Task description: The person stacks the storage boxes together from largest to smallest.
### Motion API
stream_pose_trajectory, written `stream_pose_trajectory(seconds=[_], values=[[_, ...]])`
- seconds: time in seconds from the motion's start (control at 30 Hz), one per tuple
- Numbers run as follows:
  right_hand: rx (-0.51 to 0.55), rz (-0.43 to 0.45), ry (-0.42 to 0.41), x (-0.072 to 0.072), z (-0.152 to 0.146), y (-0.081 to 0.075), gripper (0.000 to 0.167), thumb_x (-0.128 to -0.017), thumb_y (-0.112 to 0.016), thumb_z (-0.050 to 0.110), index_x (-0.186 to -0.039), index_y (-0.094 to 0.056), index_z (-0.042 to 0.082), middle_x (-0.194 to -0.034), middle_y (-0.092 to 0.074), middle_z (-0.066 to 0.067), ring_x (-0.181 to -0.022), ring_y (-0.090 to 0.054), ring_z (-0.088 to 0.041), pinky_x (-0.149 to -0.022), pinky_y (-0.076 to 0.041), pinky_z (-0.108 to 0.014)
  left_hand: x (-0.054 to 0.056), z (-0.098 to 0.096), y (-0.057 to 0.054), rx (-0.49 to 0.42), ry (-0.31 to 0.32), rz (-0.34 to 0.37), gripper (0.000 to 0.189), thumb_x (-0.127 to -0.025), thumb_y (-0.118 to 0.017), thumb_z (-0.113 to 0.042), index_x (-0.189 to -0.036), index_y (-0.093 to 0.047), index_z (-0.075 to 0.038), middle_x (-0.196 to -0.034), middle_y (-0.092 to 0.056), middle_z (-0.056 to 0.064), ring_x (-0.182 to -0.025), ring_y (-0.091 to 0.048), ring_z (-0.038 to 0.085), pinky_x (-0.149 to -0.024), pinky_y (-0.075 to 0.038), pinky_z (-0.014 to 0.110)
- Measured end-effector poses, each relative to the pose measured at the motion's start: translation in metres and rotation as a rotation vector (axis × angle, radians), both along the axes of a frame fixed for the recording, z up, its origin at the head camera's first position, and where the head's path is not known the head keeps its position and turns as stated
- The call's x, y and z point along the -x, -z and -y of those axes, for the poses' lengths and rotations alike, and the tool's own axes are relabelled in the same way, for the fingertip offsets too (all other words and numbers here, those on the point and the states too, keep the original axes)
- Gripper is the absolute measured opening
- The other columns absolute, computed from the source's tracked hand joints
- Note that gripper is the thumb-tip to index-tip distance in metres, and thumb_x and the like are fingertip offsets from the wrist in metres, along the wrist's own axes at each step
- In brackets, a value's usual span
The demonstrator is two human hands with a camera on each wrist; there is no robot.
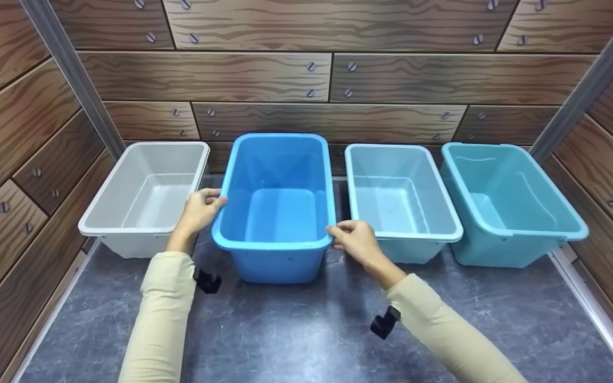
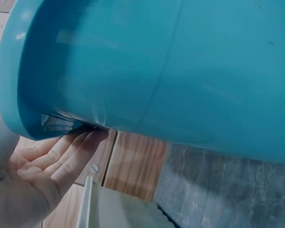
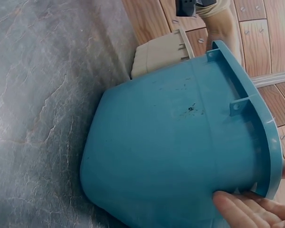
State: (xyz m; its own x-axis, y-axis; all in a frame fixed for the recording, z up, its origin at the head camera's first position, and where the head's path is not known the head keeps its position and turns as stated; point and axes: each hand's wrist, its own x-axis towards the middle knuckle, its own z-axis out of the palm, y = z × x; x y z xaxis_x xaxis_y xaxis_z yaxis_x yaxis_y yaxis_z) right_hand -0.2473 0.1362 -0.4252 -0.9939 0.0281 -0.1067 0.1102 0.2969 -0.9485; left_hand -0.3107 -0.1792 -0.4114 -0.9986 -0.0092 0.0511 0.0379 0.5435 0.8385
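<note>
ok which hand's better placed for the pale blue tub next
Probably the right hand: it holds the blue tub by its right side, beside the pale blue tub; the left hand holds the opposite side.

Blue tub (image 1: 278, 264), pale-grey bin (image 1: 155, 205), light-blue bin (image 1: 391, 202), teal bin (image 1: 514, 248). Marbled grey tabletop (image 1: 274, 335), brown wood-grained walls (image 1: 264, 78), beige sleeves (image 1: 164, 319).

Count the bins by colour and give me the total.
Off-white bin: 1
Bright blue bin, between the left hand and the right hand: 1
Pale blue bin: 1
Teal bin: 1
Total: 4 bins
</note>
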Motion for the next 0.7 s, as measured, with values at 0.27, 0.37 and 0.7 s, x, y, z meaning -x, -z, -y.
stream_pose_trajectory(seconds=[0.27, 0.37, 0.7], values=[[-0.023, 0.003, 0.053, 0.012, 0.002, 0.001, 0.032, -0.091, -0.063, 0.021, -0.103, -0.070, -0.009, -0.085, -0.071, -0.012, -0.062, -0.066, -0.007, -0.067, -0.061, -0.025, -0.004, 0.006, 0.005, -0.064, 0.027, 0.038, 0.044, -0.100, -0.049, -0.019, -0.134, -0.049, 0.009, -0.129, -0.059, 0.032, -0.117, -0.059, 0.036, -0.097, -0.052, 0.035], [-0.020, -0.006, 0.066, 0.017, 0.004, 0.001, 0.031, -0.091, -0.064, 0.020, -0.102, -0.070, -0.007, -0.082, -0.069, -0.008, -0.065, -0.064, -0.006, -0.072, -0.062, -0.027, -0.005, 0.008, 0.006, -0.060, 0.031, 0.036, 0.044, -0.101, -0.048, -0.019, -0.134, -0.049, 0.009, -0.129, -0.059, 0.031, -0.114, -0.060, 0.033, -0.091, -0.053, 0.028], [0.036, 0.004, 0.060, 0.023, 0.003, 0.004, 0.045, -0.092, -0.061, 0.020, -0.128, -0.057, -0.006, -0.127, -0.063, -0.026, -0.115, -0.064, -0.030, -0.098, -0.055, -0.038, -0.005, 0.004, 0.003, -0.081, 0.026, 0.036, 0.043, -0.101, -0.048, -0.017, -0.134, -0.049, 0.010, -0.131, -0.057, 0.031, -0.122, -0.057, 0.036, -0.101, -0.050, 0.033]])
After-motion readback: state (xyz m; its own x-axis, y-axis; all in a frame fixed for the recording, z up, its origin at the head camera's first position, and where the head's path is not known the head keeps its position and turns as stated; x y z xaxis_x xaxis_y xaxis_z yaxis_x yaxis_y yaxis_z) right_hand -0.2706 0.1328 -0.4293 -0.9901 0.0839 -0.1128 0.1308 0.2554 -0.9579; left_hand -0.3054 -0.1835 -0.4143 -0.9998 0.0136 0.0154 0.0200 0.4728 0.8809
